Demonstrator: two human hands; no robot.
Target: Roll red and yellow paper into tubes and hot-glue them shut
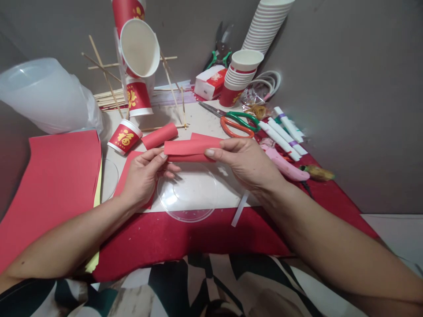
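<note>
A strip of red paper (190, 148), curled or folded lengthwise, stretches between my two hands above the table. Its left end is pinched by my left hand (145, 171), thumb on top. At the right end my right hand (249, 163) grips it between thumb and fingers. Below the paper lies a clear round plastic lid (187, 198). Just behind my left hand rests a rolled red paper tube (161, 135). Another piece of red paper (127, 174) lies partly under my left hand.
Paper cups (140, 48) hang in a stick frame at the back left, with one cup (124, 136) below. Scissors (231, 119), stacked cups (243, 75), white markers (280, 138) and a pink glue gun (287, 165) lie right. Red sheets (59, 176) cover the left; a glue stick (240, 209) lies in front.
</note>
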